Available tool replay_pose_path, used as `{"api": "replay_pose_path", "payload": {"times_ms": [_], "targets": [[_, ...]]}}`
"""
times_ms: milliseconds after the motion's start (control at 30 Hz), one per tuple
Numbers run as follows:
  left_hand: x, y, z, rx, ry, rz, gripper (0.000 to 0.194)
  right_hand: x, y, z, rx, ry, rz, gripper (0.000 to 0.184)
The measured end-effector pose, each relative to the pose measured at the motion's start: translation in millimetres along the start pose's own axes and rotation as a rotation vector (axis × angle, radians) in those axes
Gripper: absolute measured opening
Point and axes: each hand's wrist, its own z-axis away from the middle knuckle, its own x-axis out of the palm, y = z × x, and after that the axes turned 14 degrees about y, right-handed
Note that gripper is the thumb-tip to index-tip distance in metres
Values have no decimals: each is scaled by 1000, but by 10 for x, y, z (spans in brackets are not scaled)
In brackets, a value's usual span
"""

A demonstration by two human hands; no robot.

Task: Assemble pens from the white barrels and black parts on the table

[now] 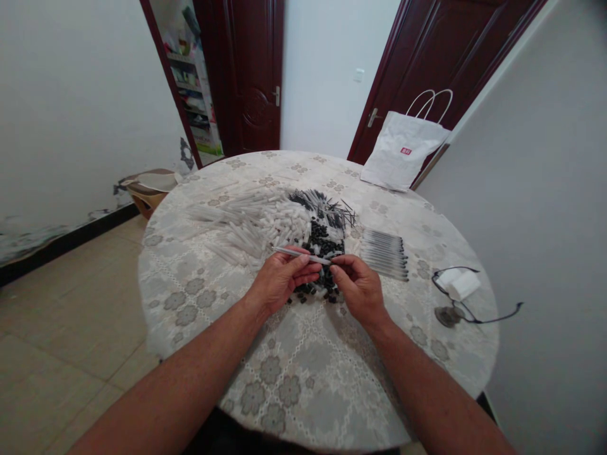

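Pen barrel (298, 253): lying between both hands, slanting across the left palm.
Left hand (283, 276): pinching the barrel around its middle, thumb on top.
Right hand (359, 285): fingertips closed at the barrel's right end.
Black caps (325, 237): piled just beyond and beneath the hands.
Clear tubes (232, 221): heaped beyond the left hand.
Pen row (385, 254): right of the right hand.

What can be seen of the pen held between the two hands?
The slim pen looks like pale, translucent plastic, narrowing to a point at its left end. It slopes slightly down to the right, above small black pieces. The left hand holds its middle; the right hand pinches and hides its right end.
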Motion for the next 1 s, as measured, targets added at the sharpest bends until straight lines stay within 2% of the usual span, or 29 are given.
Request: {"api": "replay_pose_path", "payload": {"times_ms": [267,433,633,767,867,1000], "targets": [[25,-12,28,13,-24,-35,29,-36,-2,-2,43,-104,96,47],[17,-8,23,24,6,-22,30,-46,29,19,-65,-77,56,28],[-5,-3,20,26,-29,-48,28,-49,20,19,-158,-114,198,19],[-3,5,25,10,-45,-65,27,-61,-5,3,-197,-188,223,33],[-3,8,16,3,-35,-70,29,-52,4,4,-183,-180,184,42],[-5,11,2,22,-7,-75,30,-32,22,24,-178,-98,99,21]]}}
